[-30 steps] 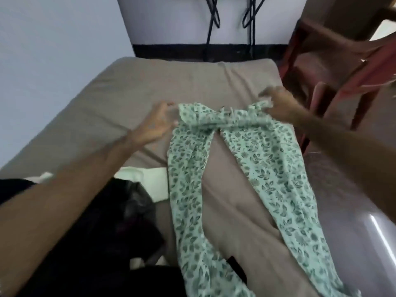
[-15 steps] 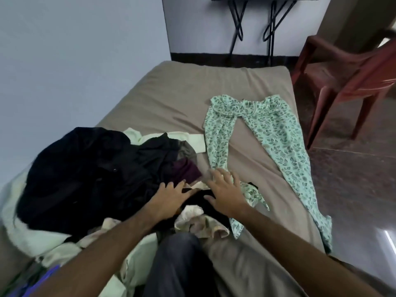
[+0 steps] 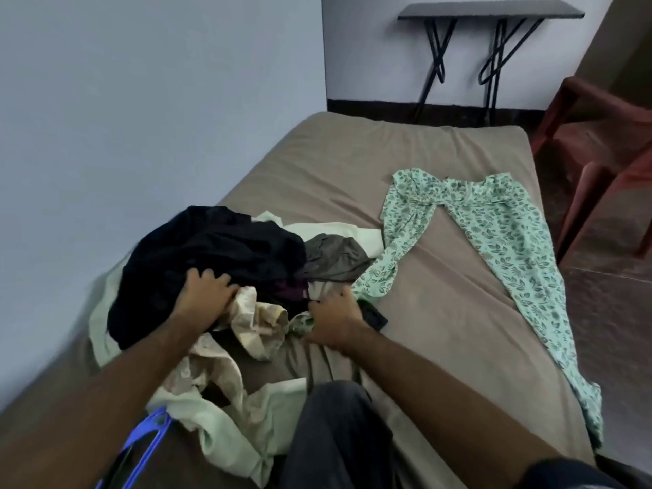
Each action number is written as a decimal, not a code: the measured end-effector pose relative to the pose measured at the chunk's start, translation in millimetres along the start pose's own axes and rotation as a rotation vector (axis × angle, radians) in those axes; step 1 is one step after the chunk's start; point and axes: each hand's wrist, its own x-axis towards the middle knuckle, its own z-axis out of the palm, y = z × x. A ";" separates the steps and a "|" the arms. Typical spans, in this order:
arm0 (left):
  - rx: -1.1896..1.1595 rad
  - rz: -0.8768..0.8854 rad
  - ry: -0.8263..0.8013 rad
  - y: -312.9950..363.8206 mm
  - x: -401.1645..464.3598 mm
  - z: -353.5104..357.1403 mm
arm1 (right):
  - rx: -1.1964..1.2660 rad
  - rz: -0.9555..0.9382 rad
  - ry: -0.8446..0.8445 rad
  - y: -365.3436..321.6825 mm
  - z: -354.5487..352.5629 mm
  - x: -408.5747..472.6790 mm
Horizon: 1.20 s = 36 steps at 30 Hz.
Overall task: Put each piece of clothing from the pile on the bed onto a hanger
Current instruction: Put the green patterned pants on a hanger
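Observation:
A pile of clothes [image 3: 218, 255] lies on the left of the bed [image 3: 352, 164]: black garment on top, grey, cream and pale green pieces under it. My left hand [image 3: 206, 294] rests on the black garment with fingers spread, beside a cream cloth [image 3: 257, 319]. My right hand [image 3: 335, 319] grips cloth at the pile's right edge, fingers curled. Green floral trousers [image 3: 501, 234] lie spread flat on the bed's right side. A blue hanger [image 3: 141, 439] shows at the lower left, partly hidden by my left arm.
A wall runs along the bed's left side. A red plastic chair [image 3: 599, 142] stands right of the bed on the dark floor. A small black folding table [image 3: 490, 12] stands against the far wall. My knee [image 3: 335, 435] in dark trousers rests on the bed.
Both hands left the floral trousers' waistband and came back to the pile. Since half a second ago my left hand moved onto the black garment and my right hand curled on cloth.

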 end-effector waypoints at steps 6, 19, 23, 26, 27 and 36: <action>-0.170 0.206 -0.304 7.8 22.1 -58.9 | 0.025 0.271 -0.647 91.6 -27.8 -29.2; -0.375 0.517 0.069 159.0 88.9 -72.3 | 0.809 0.399 0.128 158.2 42.2 55.8; -0.130 0.554 0.406 146.2 94.0 -23.0 | 0.796 0.354 0.196 153.2 37.1 94.9; -0.120 0.448 0.499 103.1 113.4 12.5 | 1.042 0.210 0.206 130.7 19.4 118.5; -0.114 0.370 0.474 82.6 118.5 14.6 | 1.139 0.148 0.202 122.3 13.8 125.9; 0.056 0.100 0.129 29.4 139.3 -49.3 | 0.696 0.077 0.324 139.3 9.7 78.6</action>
